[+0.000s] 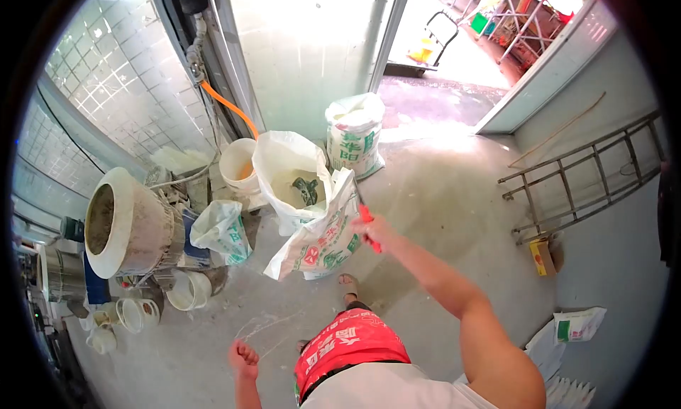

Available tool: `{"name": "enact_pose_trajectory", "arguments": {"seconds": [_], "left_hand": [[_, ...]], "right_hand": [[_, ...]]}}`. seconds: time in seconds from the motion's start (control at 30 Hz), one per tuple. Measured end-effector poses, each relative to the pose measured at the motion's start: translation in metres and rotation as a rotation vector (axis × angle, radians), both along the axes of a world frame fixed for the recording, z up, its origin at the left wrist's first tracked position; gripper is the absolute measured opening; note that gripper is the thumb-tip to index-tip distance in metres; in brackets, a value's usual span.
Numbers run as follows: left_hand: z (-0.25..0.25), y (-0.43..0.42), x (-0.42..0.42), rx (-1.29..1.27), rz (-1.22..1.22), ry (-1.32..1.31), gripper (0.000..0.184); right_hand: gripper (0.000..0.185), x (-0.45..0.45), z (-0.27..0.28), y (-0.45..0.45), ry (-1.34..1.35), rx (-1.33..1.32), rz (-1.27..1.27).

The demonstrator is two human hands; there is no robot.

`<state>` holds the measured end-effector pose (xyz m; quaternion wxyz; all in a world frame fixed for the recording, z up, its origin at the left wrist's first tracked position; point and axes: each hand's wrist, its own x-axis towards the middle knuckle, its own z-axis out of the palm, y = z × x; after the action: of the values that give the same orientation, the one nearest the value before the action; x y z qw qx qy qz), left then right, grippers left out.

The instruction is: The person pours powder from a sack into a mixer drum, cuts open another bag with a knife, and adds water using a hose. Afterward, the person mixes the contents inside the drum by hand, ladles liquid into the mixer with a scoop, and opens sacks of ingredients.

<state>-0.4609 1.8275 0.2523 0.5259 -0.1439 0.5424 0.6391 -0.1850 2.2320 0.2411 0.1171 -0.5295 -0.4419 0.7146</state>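
Observation:
My right hand (374, 231) grips a red-handled tool (368, 217) with a narrow dark blade pointing up and away from me. The blade lies along the right edge of a white woven sack (323, 242) with green and red print, which slants against a larger open white sack (284, 148). Inside that larger sack some dark green printing shows. Low on the left, my left hand (245, 359) is closed in a fist over the floor, away from the sacks. Thin pale lines (273, 331) curve beside it; whether they are thread or floor marks is unclear.
A filled sack (355, 136) stands by the doorway. Left are a white bucket (240, 166), a smaller sack (221, 231), a large drum (135, 224) and several tubs. On the right, a metal ladder (589, 171) leans near a yellow box (543, 258). A cart (408, 67) stands outside.

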Motion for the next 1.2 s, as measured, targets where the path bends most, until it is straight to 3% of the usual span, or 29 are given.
{"name": "enact_pose_trajectory", "arguments": {"seconds": [0.03,0.07,0.13,0.2,0.33,0.4,0.47,0.53,0.63,0.7,0.9,1.07,1.2], "left_hand": [[-0.005,-0.002,-0.001,-0.12,0.165,0.003,0.034],[-0.006,-0.002,-0.001,-0.145,0.174,0.002,0.034],[-0.007,0.001,0.0,-0.25,0.399,-0.029,0.033],[-0.001,0.009,0.008,-0.264,0.439,-0.009,0.032],[0.004,0.02,0.025,-0.309,0.471,-0.01,0.031],[0.012,0.029,0.034,-0.32,0.475,0.0,0.03],[0.016,0.034,0.04,-0.327,0.477,0.006,0.03],[0.016,0.031,0.044,-0.279,0.455,-0.007,0.03],[0.016,0.025,0.052,-0.263,0.468,-0.001,0.031],[0.012,0.017,0.056,-0.261,0.507,-0.015,0.031],[-0.006,-0.013,0.068,-0.211,0.526,-0.062,0.031],[-0.012,-0.06,0.068,-0.153,0.569,-0.111,0.031],[-0.02,-0.115,0.061,-0.079,0.541,-0.11,0.032]], "right_hand": [[0.023,0.006,-0.01,0.028,-0.027,0.079,-0.062],[0.022,0.009,-0.021,0.057,-0.055,0.158,-0.12],[0.02,0.007,-0.039,0.115,-0.288,0.414,-0.1],[0.029,-0.002,-0.082,0.172,-0.37,0.754,0.013],[0.035,-0.057,-0.056,0.204,-0.377,0.67,0.217],[0.036,-0.08,-0.059,0.21,-0.58,0.594,0.494],[0.036,-0.091,-0.103,0.22,-0.602,0.579,0.513],[0.036,-0.097,-0.113,0.22,-0.628,0.574,0.536],[0.029,-0.09,-0.09,0.211,-0.506,0.504,0.418],[0.014,-0.083,-0.085,0.206,-0.19,0.44,-0.008],[0.008,-0.065,-0.062,0.184,-0.101,0.307,-0.161],[0.006,-0.066,-0.031,0.15,0.037,0.501,-0.474],[0.006,-0.076,0.01,0.081,0.129,0.506,-0.36]]}}
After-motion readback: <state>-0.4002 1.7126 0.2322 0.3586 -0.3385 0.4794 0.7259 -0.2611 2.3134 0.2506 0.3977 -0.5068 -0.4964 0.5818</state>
